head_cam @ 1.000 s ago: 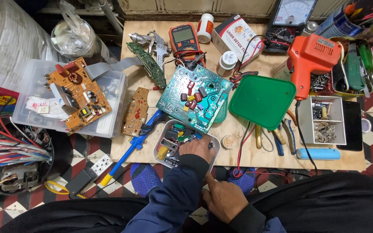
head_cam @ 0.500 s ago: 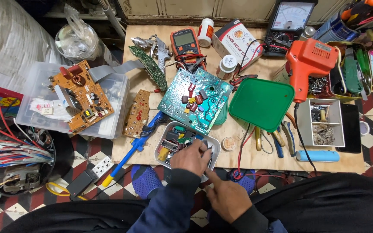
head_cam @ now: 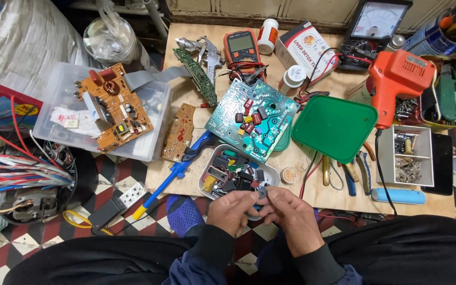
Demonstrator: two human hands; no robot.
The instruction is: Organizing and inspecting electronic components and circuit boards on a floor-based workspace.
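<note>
Small part (head_cam: 262,192) between hands (head_cam: 264,208) (fingertips).

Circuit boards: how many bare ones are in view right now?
4. A teal-green circuit board at the table's centre, a narrow dark-green board behind it, a small brown board to its left, and an orange-brown board on the clear plastic bin. More may be hidden.

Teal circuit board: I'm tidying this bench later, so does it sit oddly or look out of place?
Yes. The teal circuit board lies tilted, propped partly over the rim of the parts tray and the green lid rather than flat on the table. Both hands are off it, pinching a small dark part.
</note>
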